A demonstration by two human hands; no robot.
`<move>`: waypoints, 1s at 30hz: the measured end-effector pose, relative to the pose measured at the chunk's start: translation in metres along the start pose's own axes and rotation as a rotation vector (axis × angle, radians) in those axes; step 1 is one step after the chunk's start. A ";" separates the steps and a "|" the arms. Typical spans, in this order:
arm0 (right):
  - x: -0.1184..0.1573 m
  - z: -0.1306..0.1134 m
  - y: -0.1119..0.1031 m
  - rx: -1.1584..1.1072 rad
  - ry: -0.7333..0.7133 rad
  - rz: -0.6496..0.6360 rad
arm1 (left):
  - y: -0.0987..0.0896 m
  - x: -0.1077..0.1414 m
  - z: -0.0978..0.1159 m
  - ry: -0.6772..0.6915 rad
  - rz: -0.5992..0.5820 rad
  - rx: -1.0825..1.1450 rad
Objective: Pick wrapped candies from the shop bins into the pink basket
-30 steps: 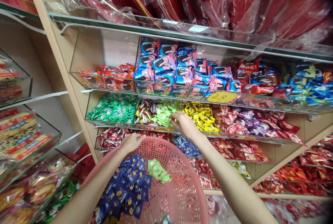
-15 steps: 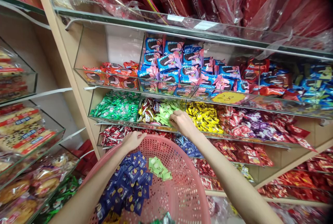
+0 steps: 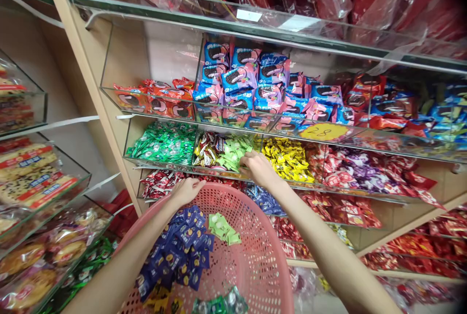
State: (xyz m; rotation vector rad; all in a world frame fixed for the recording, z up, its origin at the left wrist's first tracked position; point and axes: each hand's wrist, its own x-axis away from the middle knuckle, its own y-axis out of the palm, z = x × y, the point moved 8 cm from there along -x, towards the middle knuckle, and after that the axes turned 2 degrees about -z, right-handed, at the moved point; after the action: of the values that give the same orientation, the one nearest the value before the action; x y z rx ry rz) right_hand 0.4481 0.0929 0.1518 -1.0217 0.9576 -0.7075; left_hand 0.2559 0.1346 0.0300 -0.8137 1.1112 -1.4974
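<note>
My left hand (image 3: 188,191) is closed over the far rim of a pink perforated plastic basket (image 3: 281,260). Inside the basket lie many dark blue candy packets (image 3: 182,248), a small heap of light-green wrapped candies (image 3: 224,229), some yellow packets (image 3: 160,299) and green foil packets (image 3: 221,304). My right hand (image 3: 258,168) reaches into a glass shelf compartment, its fingers curled down on the light-green candies (image 3: 233,150) there. The fingertips are partly hidden among the wrappers. Brown-and-white wrapped candies (image 3: 207,151) share that compartment.
Green candies (image 3: 164,144) lie left of that compartment, yellow candies (image 3: 288,158) right of it. Above are biscuit packs (image 3: 241,78) behind a glass front with a yellow price tag (image 3: 324,131). A wooden upright (image 3: 89,80) stands left, beside shelves of wrapped pastries (image 3: 32,268).
The view has shifted slightly, with more of the basket's near contents showing. My right hand stays at the light-green candies with its fingers curled. The left hand keeps its place on the rim.
</note>
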 end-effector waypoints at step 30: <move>0.040 0.034 -0.005 -1.490 0.431 0.220 | -0.006 0.003 0.011 0.006 -0.007 -0.022</move>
State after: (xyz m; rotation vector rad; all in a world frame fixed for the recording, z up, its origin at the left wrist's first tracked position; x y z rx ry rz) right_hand 0.4955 0.0701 0.1505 -2.0114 2.0289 0.1283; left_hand 0.2629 0.1291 0.0387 -0.8300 1.1323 -1.4961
